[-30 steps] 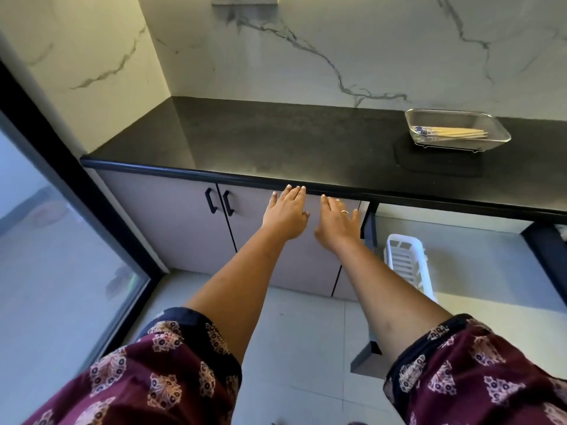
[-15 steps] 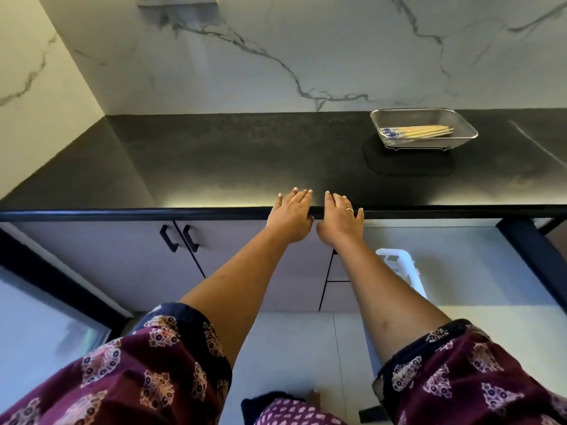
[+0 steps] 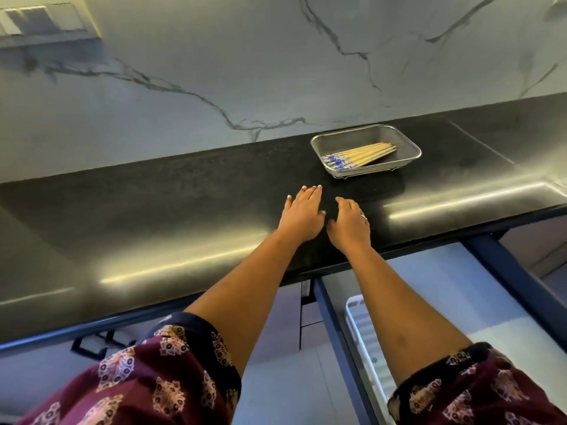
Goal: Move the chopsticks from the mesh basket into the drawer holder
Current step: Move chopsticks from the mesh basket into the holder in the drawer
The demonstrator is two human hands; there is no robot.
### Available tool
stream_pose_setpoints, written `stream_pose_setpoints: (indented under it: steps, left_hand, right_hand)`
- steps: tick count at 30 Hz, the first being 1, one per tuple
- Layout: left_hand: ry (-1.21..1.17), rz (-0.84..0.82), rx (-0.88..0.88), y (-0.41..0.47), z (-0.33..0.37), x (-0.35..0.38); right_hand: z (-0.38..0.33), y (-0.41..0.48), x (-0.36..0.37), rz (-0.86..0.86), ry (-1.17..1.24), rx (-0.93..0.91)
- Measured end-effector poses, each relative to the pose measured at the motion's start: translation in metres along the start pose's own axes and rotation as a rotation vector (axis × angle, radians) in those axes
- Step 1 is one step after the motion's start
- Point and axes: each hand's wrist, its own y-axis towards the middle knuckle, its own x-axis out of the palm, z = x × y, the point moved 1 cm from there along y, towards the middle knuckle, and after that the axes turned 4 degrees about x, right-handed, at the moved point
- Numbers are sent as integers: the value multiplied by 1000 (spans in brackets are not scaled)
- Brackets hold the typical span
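A shallow rectangular basket of fine steel mesh (image 3: 359,138), with rounded corners and small wire feet, stands on the polished black stone counter (image 3: 184,204) towards its back edge, right of centre. Inside lies a bundle of slim pale wooden chopsticks (image 3: 365,152) with blue-patterned ends pointing left. Nearer the front edge, the left hand (image 3: 302,214) and right hand (image 3: 349,223) reach side by side, fingers straight and relaxed, holding nothing; whether they touch the stone cannot be told. Below the front edge a dark-framed drawer (image 3: 333,329) stands open, and in it lies a white slatted plastic holder (image 3: 366,335).
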Motion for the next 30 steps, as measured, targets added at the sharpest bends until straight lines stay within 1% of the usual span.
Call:
stream_pose_setpoints:
  steps: [7, 13, 18, 24, 27, 30]
  left_hand:
    - [-86, -10, -3, 48, 9, 5]
    - [-292, 196, 30, 100, 16, -1]
    - [-341, 243, 30, 155, 1, -13]
    - [-298, 196, 90, 216, -36, -18]
    - [-211, 136, 134, 239, -47, -14]
    - [-147, 63, 165, 259, -48, -12]
  right_hand:
    - [10, 31, -11, -3, 298, 137]
    - [18, 87, -23, 40, 494, 256]
    - [14, 141, -29, 114, 615, 344]
    - [1, 205, -19, 199, 678, 446]
    - [-6, 226, -9, 184, 674, 494]
    - [-8, 246, -1, 171, 621, 552]
